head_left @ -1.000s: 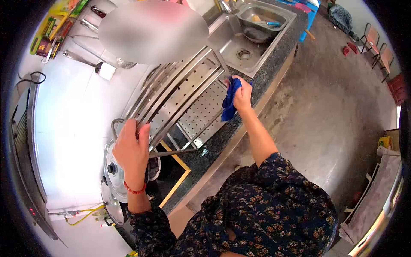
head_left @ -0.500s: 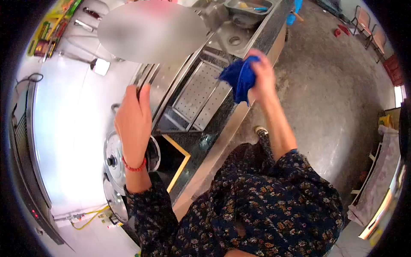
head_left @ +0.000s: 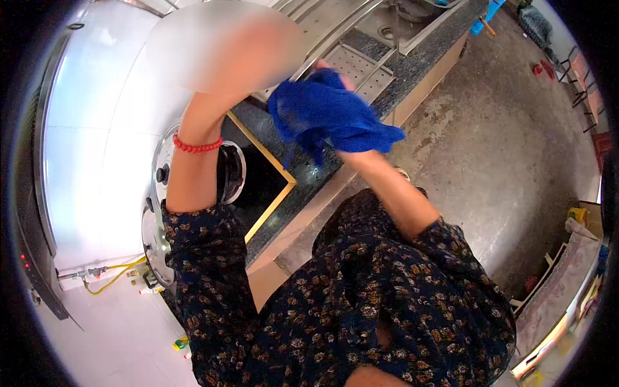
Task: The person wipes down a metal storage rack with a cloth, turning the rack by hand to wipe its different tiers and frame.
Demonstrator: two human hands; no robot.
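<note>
A blue cloth [head_left: 329, 113] hangs draped over my right hand [head_left: 340, 76], which grips it above the dark stone counter. Only some fingertips show past the cloth's upper edge; the rest of the hand is covered. My left hand [head_left: 248, 61], with a red bead bracelet [head_left: 196, 146] at the wrist, reaches up toward the metal rack by the wall. A blurred patch covers that hand, so its fingers and anything in them are hidden. Close to the cloth lies a perforated metal drain tray [head_left: 358, 69].
Lidded pots [head_left: 161, 161] stand on the left beside a gold-edged black cooktop [head_left: 264, 187]. Beyond the tray is a steel sink [head_left: 387, 31]. The counter [head_left: 412, 80] drops to a concrete floor [head_left: 464, 142] on the right, with chairs farther off.
My right hand has brought the blue cloth left and toward me, and the cloth has spread out. My left hand has moved up and right, into the blurred patch. The view has shifted.
</note>
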